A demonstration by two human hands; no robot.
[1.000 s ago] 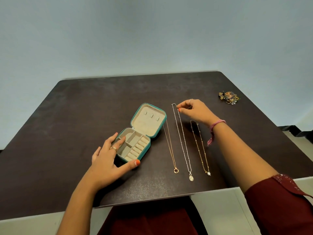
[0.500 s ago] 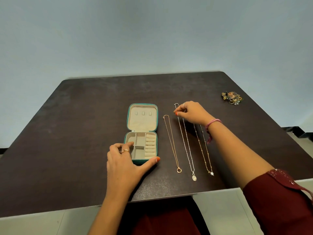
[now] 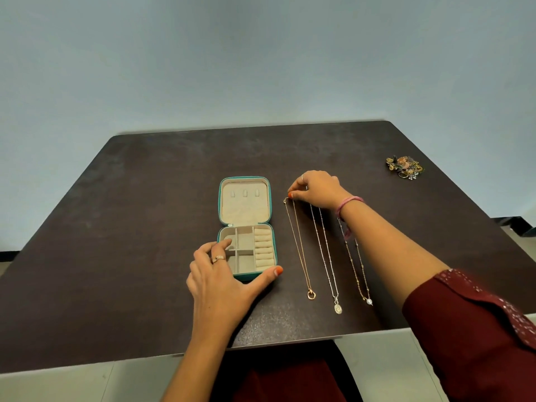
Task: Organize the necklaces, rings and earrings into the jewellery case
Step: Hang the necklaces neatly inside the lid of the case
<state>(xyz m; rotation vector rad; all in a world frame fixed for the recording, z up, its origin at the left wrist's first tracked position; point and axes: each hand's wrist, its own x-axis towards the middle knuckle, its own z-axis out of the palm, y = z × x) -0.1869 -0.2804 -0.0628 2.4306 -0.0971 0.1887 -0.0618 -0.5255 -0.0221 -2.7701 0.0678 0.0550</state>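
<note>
A teal jewellery case [image 3: 244, 210] lies open on the dark table [image 3: 130, 227], its beige compartments holding nothing. My left hand [image 3: 217, 280] grips its near left corner, thumb along the front wall, fingers over the left rim. Three necklaces lie in parallel to the right of the case: a gold chain with a ring pendant [image 3: 300, 250], a silver chain with an oval medal [image 3: 326, 250], and a beaded gold chain with a pearl [image 3: 358, 265]. My right hand [image 3: 317, 190] pinches the top end of the ring-pendant chain and hides the top of the silver one.
A small heap of rings and earrings [image 3: 404, 167] sits at the far right of the table, near its edge. The table's front edge runs just below the pendants. A pale wall stands behind the table.
The case has been turned from slanted to square with the table edge. My right hand has shifted left from the silver chain's top to the ring-pendant chain's top.
</note>
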